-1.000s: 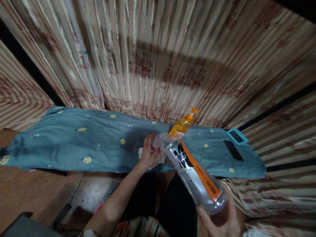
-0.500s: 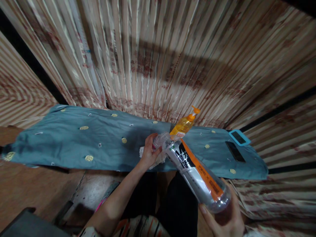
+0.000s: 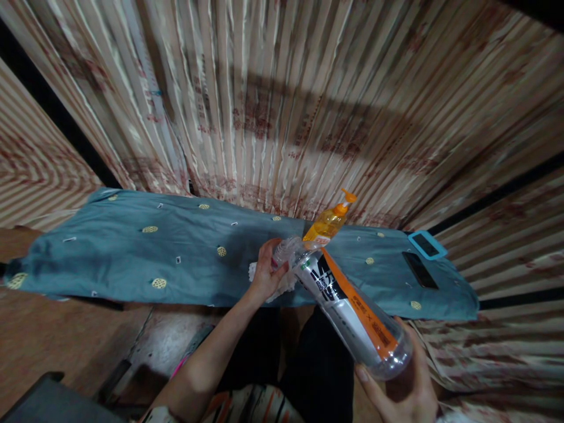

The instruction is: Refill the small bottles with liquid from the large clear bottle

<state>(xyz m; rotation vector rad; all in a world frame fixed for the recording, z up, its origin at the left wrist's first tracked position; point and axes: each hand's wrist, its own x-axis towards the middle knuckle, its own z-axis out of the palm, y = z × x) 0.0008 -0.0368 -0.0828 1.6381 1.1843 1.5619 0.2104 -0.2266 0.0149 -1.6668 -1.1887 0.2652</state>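
My right hand grips the base of a clear plastic bottle with a black, white and orange label, tilted with its neck pointing away from me. My left hand is closed around the bottle's neck together with a white cloth. Just behind the neck stands an orange pump bottle on a blue-grey patterned cloth.
A black phone and a device in a blue case lie at the cloth's right end. Striped curtains hang behind. Wooden floor is at the lower left, with a dark object in the corner.
The bottle's base and my right hand have shifted slightly right and down. My left hand stays on the neck with the cloth.
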